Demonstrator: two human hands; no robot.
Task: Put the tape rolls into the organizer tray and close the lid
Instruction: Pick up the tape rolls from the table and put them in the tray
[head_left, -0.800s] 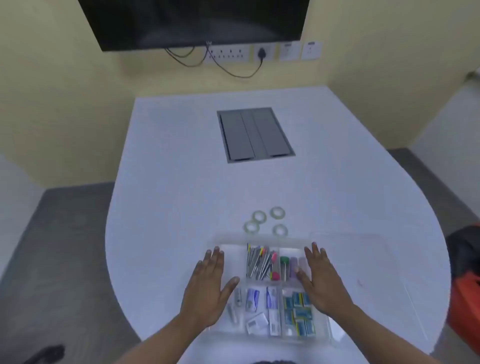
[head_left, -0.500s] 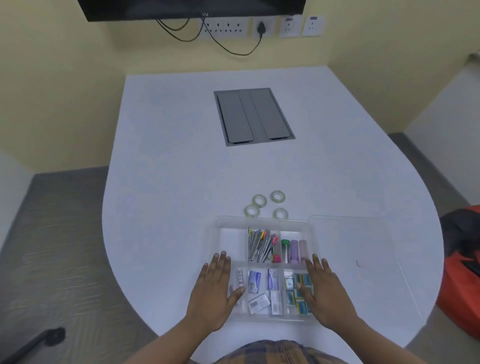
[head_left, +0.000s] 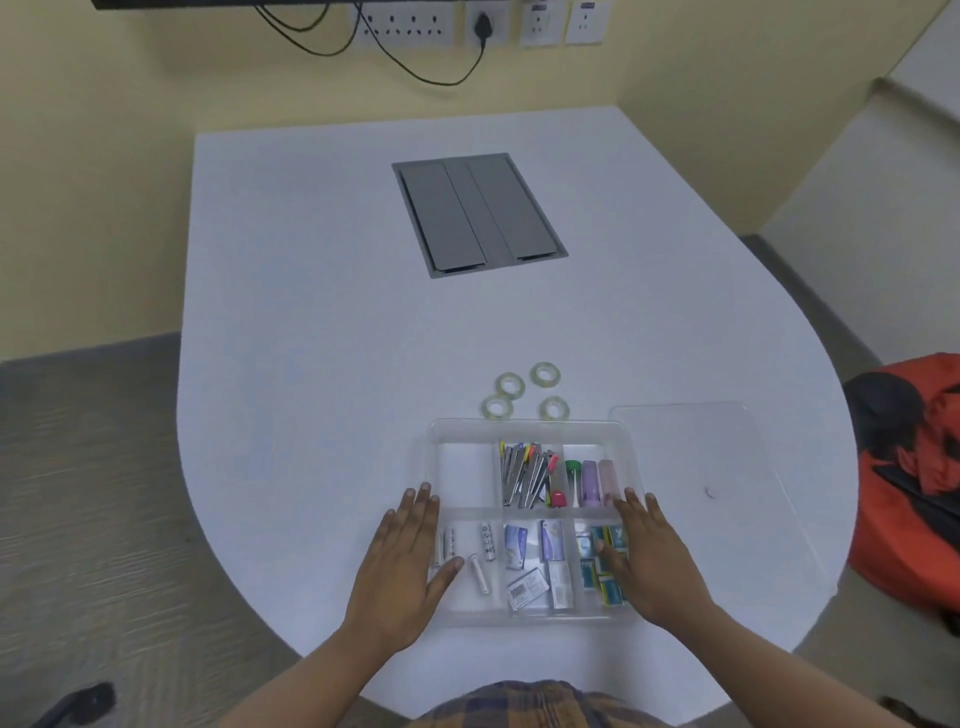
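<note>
Fingers (head_left: 423, 501) spread flat, both hands empty: left hand (head_left: 402, 566) and right hand (head_left: 647, 558) are bracing the organizer tray (head_left: 530, 428). I'm judging the bare far-left compartment best for the four pale, translucent tape rolls (head_left: 510, 385) lying just beyond. Clear lid (head_left: 691, 415) is resting alongside, right.

The table (head_left: 311, 312) is pale grey-white with a dark grey panel (head_left: 478, 213); the tape rolls (head_left: 524, 392) are pale green; the organizer tray (head_left: 530, 431) is clear. The wall (head_left: 104, 182) is yellow; the bag (head_left: 914, 483) is orange and black.
</note>
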